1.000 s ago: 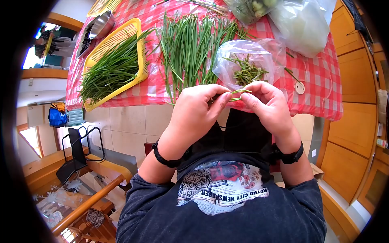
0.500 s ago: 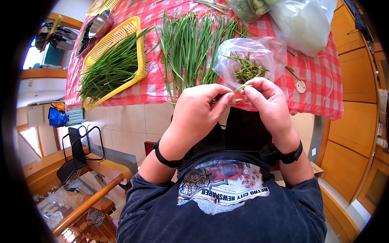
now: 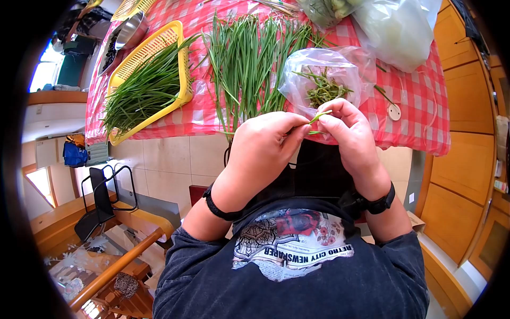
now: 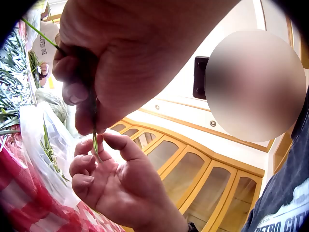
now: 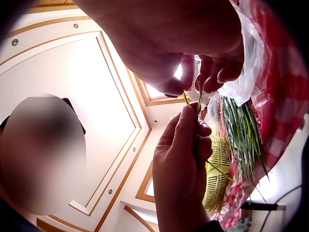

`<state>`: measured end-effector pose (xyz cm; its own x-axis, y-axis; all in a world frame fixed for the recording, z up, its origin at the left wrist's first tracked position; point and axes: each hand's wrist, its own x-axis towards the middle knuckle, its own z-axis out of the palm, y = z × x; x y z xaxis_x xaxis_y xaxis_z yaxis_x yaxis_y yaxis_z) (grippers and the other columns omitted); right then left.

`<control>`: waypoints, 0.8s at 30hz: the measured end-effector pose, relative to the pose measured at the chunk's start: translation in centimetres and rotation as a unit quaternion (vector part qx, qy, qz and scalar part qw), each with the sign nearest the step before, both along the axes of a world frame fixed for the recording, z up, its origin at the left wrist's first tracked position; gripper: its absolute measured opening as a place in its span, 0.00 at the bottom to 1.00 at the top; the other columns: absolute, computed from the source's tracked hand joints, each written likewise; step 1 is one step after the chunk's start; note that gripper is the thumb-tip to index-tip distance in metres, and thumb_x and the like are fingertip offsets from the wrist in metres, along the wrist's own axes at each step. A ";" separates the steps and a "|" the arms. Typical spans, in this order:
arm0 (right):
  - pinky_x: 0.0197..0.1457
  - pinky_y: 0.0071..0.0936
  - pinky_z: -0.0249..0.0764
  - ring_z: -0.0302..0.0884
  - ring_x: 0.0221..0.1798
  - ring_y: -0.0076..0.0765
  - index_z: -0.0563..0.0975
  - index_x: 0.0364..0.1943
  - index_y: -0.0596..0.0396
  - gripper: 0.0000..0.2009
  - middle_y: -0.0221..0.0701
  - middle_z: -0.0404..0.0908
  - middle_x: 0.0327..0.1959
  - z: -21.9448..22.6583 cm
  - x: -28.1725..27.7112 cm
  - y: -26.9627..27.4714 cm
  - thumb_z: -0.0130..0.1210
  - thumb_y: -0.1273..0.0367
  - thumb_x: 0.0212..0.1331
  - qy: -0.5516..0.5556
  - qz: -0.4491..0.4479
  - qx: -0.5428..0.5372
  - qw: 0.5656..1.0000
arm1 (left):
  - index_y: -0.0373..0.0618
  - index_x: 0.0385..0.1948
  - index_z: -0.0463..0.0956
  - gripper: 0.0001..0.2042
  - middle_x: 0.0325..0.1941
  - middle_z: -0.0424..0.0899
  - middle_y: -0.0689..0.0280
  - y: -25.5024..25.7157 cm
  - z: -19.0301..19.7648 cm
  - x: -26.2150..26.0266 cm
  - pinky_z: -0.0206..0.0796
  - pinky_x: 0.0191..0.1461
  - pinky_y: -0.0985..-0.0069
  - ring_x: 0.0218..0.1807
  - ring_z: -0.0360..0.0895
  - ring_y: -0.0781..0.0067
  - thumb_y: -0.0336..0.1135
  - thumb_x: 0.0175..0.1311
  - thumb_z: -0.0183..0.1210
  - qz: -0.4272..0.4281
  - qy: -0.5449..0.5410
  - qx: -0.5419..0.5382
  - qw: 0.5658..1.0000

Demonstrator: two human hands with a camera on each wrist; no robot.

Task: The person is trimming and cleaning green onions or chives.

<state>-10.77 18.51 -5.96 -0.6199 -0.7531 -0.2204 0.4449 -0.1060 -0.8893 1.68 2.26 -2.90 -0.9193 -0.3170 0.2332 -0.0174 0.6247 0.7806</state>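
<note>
Both hands meet at the near edge of a table with a red checked cloth [image 3: 414, 101]. My left hand [image 3: 265, 138] and my right hand [image 3: 342, 127] pinch the same thin green stem [image 3: 317, 116] between thumb and fingertips. The stem [image 4: 94, 140] runs down from the left fingers to the right thumb in the left wrist view. In the right wrist view the stem [image 5: 199, 101] sits between both hands' fingertips. Just beyond the hands lies an open clear plastic bag [image 3: 324, 80] with green trimmings inside.
A loose pile of long green stems [image 3: 249, 58] lies on the cloth. A yellow basket [image 3: 154, 74] of more stems sits at the left, with a metal bowl [image 3: 133, 32] behind it. Larger plastic bags [image 3: 393, 32] lie at the far right. Tiled floor is below.
Both hands have shifted slightly toward the table and closer together. The short stem piece between them now points up toward the bag instead of lying curled sideways.
</note>
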 end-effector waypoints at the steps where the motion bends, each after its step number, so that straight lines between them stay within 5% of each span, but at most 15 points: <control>1: 0.54 0.26 0.85 0.87 0.46 0.25 0.77 0.50 0.59 0.07 0.31 0.87 0.45 -0.1 -0.1 0.0 0.60 0.73 0.73 0.000 0.004 -0.005 1.000 | 0.40 0.41 0.88 0.05 0.34 0.90 0.58 0.0 0.0 0.0 0.78 0.37 0.72 0.32 0.88 0.65 0.28 0.67 0.69 0.000 0.000 0.000 1.000; 8: 0.60 0.31 0.85 0.86 0.51 0.28 0.78 0.48 0.61 0.05 0.33 0.86 0.47 1.1 0.1 -0.1 0.57 0.74 0.74 -0.011 0.026 0.011 1.000 | 0.37 0.40 0.87 0.06 0.30 0.89 0.59 0.0 0.9 -0.1 0.75 0.34 0.76 0.28 0.86 0.72 0.30 0.69 0.69 0.029 -0.013 0.022 0.999; 16: 0.44 0.20 0.72 0.72 0.36 0.17 0.79 0.40 0.59 0.10 0.27 0.81 0.38 -1.6 -0.5 0.4 0.51 0.68 0.79 0.039 0.003 -0.041 0.998 | 0.36 0.40 0.87 0.07 0.27 0.88 0.60 0.0 0.7 0.0 0.73 0.33 0.78 0.27 0.83 0.77 0.31 0.70 0.68 0.043 -0.016 0.035 0.998; 20: 0.46 0.20 0.76 0.75 0.38 0.19 0.79 0.44 0.60 0.09 0.28 0.82 0.39 -0.5 -0.2 0.3 0.52 0.68 0.79 0.085 0.036 0.000 0.996 | 0.35 0.40 0.87 0.07 0.27 0.88 0.60 -0.1 0.6 0.0 0.73 0.33 0.78 0.27 0.83 0.77 0.31 0.70 0.68 0.046 -0.014 0.039 0.998; 24: 0.55 0.27 0.83 0.85 0.46 0.27 0.77 0.53 0.64 0.10 0.34 0.85 0.45 1.2 0.6 -0.4 0.55 0.70 0.77 0.048 -0.021 -0.009 0.999 | 0.36 0.41 0.87 0.07 0.27 0.88 0.60 0.0 0.6 0.0 0.73 0.33 0.78 0.27 0.83 0.77 0.31 0.70 0.68 0.049 -0.019 0.045 0.998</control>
<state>-10.15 18.13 -4.80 -0.6681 -0.7299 -0.1444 0.3519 -0.1391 -0.9256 1.64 2.27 -2.33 -0.8910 -0.4230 0.1648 -0.1055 0.5461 0.8311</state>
